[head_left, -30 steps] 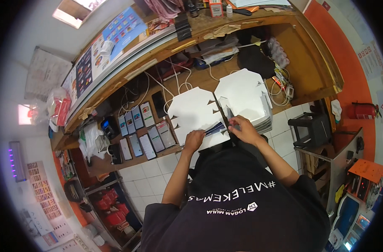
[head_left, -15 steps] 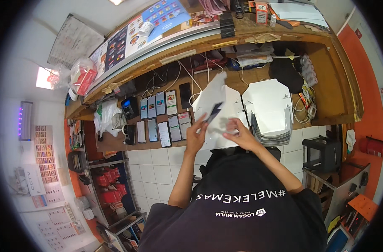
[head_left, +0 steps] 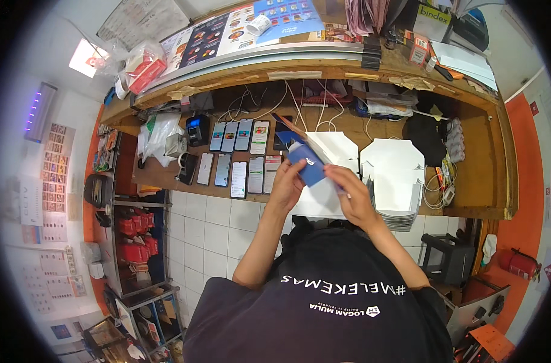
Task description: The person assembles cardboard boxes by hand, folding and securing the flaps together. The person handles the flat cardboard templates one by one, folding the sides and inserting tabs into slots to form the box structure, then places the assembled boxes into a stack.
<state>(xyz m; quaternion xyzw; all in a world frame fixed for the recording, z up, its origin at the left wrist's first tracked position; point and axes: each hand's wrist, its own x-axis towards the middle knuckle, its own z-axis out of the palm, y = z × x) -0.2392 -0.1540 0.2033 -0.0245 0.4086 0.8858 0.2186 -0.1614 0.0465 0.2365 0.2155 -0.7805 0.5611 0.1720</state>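
Note:
Between my hands is a blue folding carton (head_left: 313,171) with a small white mark, raised over the table and partly folded. My left hand (head_left: 287,186) closes on its lower left side, the thumb lying on the blue face. At its right edge my right hand (head_left: 355,199) pinches the card with thumb and fingers. Behind and below it, flat white die-cut carton sheets (head_left: 324,200) lie on the table. Just right of these stands a thick stack of the same flat sheets (head_left: 391,166), white side up.
Two rows of phones (head_left: 239,179) lie left of the sheets. A tape roll (head_left: 186,166), a dark device (head_left: 197,130) and plastic bags (head_left: 158,138) sit farther left. White cables (head_left: 324,103) cross the back under a raised shelf (head_left: 269,76). A black pouch (head_left: 425,136) rests at the right.
The carton has turned from its white side to its blue face and is now more folded. My right hand has come onto its edge. The view has shifted slightly.

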